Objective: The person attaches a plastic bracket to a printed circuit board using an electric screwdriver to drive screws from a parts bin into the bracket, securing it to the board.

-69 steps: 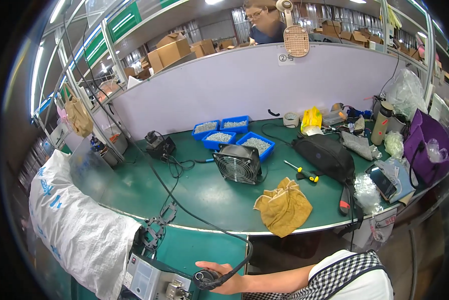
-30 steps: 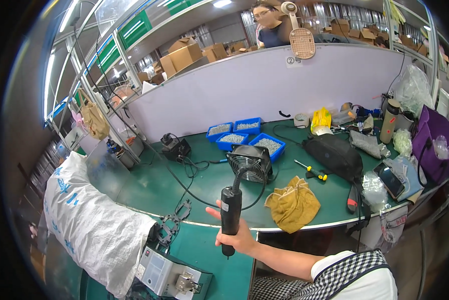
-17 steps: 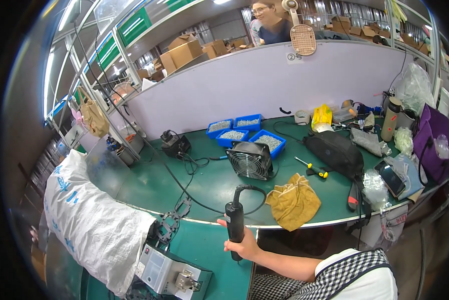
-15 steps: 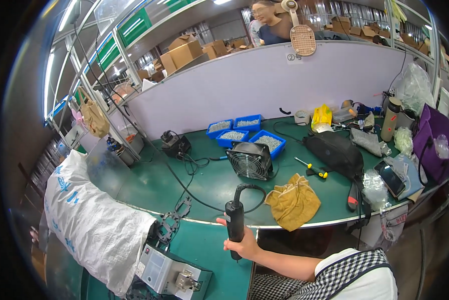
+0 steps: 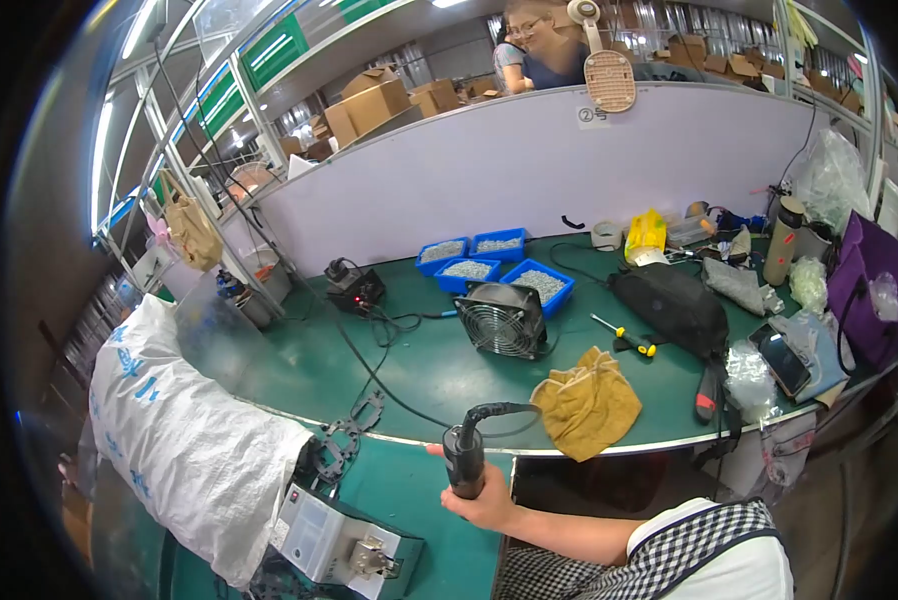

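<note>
My left hand (image 5: 484,500) is closed around a black cylindrical tool handle (image 5: 463,462) and holds it upright, just in front of the green table's front edge (image 5: 609,450). A black cable (image 5: 389,385) leaves the top of the handle, bends over the edge and runs across the table towards a small black box (image 5: 355,288). My forearm comes in from the lower right out of a checked sleeve (image 5: 684,545). My right hand is out of view.
On the table lie a yellow cloth (image 5: 589,403), a black fan (image 5: 499,320), blue bins (image 5: 489,265) of small parts, a screwdriver (image 5: 624,337) and a black bag (image 5: 674,305). A white sack (image 5: 184,440) and a white device (image 5: 334,540) sit lower left. Another person stands behind the partition (image 5: 539,165).
My hand lifted the black handle from low beside the white device, raised it over the table edge, then lowered it slightly; it has stayed almost still for the last half second.
</note>
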The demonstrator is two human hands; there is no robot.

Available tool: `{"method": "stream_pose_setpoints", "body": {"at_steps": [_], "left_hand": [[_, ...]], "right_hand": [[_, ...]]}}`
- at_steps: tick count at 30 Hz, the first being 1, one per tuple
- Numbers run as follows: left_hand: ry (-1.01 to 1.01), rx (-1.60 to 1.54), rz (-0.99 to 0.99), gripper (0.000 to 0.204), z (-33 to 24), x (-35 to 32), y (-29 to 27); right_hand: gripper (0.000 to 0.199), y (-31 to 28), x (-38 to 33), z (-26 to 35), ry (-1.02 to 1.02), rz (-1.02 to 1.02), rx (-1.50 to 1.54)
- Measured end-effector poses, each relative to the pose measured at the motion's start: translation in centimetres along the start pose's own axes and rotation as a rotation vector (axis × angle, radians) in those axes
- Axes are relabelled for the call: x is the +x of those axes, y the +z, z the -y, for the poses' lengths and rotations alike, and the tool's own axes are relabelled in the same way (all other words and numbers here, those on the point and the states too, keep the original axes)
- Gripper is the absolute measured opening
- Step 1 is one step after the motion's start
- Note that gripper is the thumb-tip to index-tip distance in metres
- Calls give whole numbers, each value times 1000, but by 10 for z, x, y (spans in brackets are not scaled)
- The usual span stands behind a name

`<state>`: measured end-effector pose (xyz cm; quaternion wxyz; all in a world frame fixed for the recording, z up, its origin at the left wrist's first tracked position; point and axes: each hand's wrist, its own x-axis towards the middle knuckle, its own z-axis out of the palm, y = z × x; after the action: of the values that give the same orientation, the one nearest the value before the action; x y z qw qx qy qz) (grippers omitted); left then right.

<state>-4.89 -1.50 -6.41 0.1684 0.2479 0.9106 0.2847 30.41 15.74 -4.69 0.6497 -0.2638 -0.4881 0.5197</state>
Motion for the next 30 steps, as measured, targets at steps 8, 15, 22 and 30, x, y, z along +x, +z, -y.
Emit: {"method": "stream_pose_setpoints", "body": {"at_steps": [8, 15, 22, 30], "left_hand": [[113, -96, -40, 51, -1, -2, -4], [59, -145, 85, 43, 32, 20, -1], [112, -53, -60, 60, -16, -24, -7], [74, -68, -52, 56, 6, 1, -1]], "right_hand": [[60, 6, -3, -1, -69, 63, 90], [45, 21, -22, -10, 5, -11, 108], [62, 19, -21, -17, -296, 168, -37], [68, 23, -23, -14, -206, 192, 23]]}}
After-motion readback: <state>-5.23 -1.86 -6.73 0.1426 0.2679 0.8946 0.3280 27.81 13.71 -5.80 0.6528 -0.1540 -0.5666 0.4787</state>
